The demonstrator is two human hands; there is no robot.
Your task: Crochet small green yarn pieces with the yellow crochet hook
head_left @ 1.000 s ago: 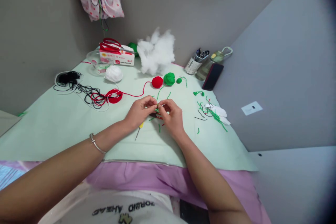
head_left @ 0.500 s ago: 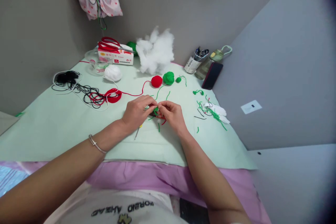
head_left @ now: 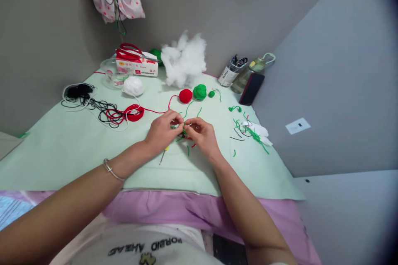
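Both hands meet over the pale green mat (head_left: pixel 77 149). My left hand (head_left: pixel 163 130) and my right hand (head_left: pixel 202 134) pinch a small piece of green and red yarn work (head_left: pixel 183 132) between their fingertips. A thin needle seems to stick out between the fingers, too small to be sure. A green strand runs from the hands back to a green yarn ball (head_left: pixel 200 91), beside a red yarn ball (head_left: pixel 185 95). A hook with a yellow grip (head_left: pixel 164 154) lies under my left hand.
Black cord (head_left: pixel 81 93), a red yarn coil (head_left: pixel 134 112) and a white ball (head_left: pixel 133 86) lie left. White stuffing (head_left: pixel 184 62), a tissue box with red scissors (head_left: pixel 137 61), a pen cup (head_left: pixel 230 73), a bottle (head_left: pixel 248 73) and a phone (head_left: pixel 251 89) stand behind. Green scraps (head_left: pixel 253 132) lie right.
Both hands shifted slightly left and up, staying pinched together on the yarn work; the fingers reworked their grip.
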